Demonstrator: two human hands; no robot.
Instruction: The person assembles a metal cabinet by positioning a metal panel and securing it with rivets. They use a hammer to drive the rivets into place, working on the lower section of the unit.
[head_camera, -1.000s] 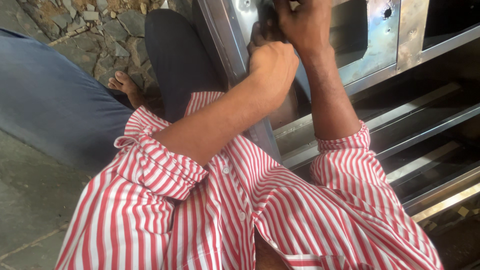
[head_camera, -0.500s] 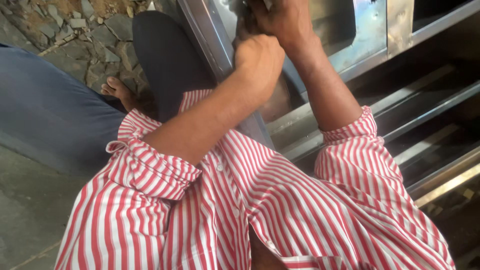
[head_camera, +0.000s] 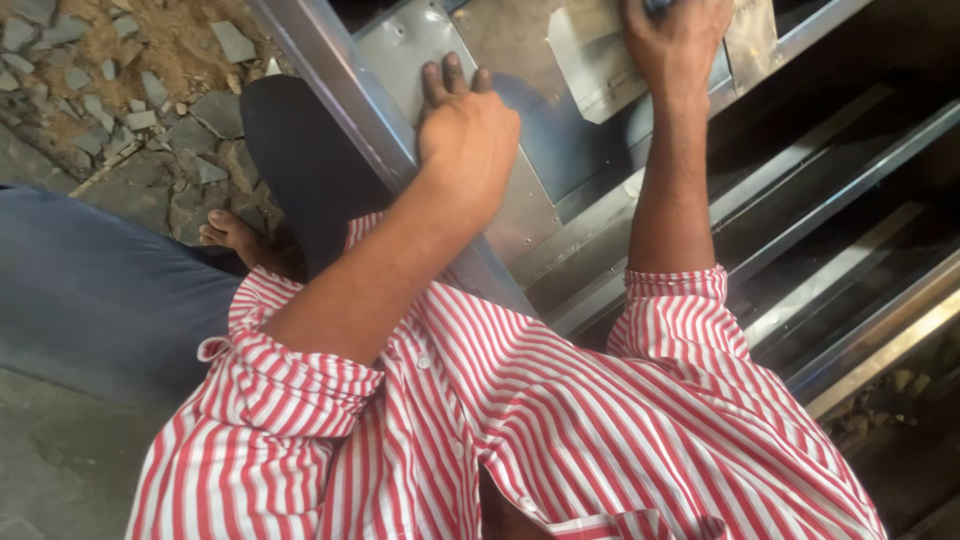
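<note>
- My left hand (head_camera: 468, 135): open, palm flat on the metal panel (head_camera: 520, 210), fingers spread toward its upper edge.
- My right hand (head_camera: 680, 40): curled around something dark at the frame's top; can't tell what.
- Both forearms reach out, striped sleeves (head_camera: 300, 390) rolled to the elbow.
- Panel leans against the steel rails (head_camera: 800, 180), just ahead of my chest.

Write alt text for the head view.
Two bare hands work on a steel frame: the left hand lies flat on a metal panel, the right hand grips something dark at the top edge. Red-striped shirt fills the foreground.
</note>
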